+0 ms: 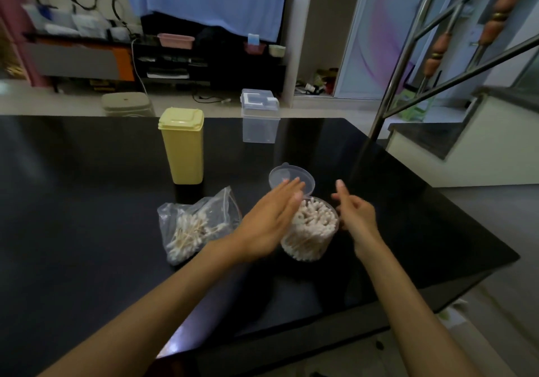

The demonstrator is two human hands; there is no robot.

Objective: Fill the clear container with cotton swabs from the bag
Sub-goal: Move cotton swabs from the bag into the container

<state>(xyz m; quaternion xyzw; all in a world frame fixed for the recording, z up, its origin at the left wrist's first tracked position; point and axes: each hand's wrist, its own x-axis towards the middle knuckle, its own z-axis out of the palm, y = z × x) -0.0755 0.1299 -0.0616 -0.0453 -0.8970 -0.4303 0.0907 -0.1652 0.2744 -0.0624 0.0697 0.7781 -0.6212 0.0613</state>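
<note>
A round clear container (313,235) stands on the black table (87,201), packed with upright cotton swabs (316,217). Its hinged clear lid (287,177) is flipped open behind it. My left hand (269,220) hovers flat over the container's left rim, fingers stretched out and holding nothing. My right hand (354,212) is at the container's right side, fingers loosely curled, thumb up; whether it touches the wall is unclear. A clear zip bag (194,225) with several swabs left inside lies to the left of the container.
A tall yellow lidded box (182,145) stands behind the bag. A clear rectangular box with a lid (259,117) sits at the table's far edge. A metal stair railing (408,64) rises past the right corner. The table's right edge runs diagonally.
</note>
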